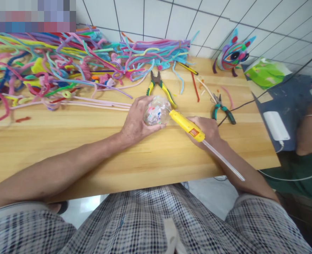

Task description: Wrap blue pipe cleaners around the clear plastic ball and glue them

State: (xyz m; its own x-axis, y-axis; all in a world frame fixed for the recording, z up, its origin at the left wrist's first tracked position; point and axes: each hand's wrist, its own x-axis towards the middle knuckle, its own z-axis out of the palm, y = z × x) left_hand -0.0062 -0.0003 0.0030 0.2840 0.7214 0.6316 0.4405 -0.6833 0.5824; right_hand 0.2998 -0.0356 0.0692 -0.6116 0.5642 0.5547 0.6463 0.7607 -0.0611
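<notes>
My left hand point(138, 121) is wrapped round a clear plastic ball point(158, 112) with bits of coloured scrap showing inside it. In my right hand point(207, 127) is a yellow hot glue gun point(187, 125), its nozzle end touching or very close to the ball's right side; I cannot tell which. A clear glue stick point(225, 160) sticks out of the gun's back end toward my forearm. Just behind the ball lie yellow-and-green pliers point(160, 84) with their jaws apart. Smaller teal-handled pliers point(222, 110) rest to the right of my right hand.
A large heap of coloured pipe cleaners point(73, 67) covers the table's back left. A pipe-cleaner animal head point(232, 56) stands at the back right, near a green packet point(267, 73). Beyond the wooden table's point(103, 169) right edge are a white device point(275, 125) and another person's arm point(311, 130).
</notes>
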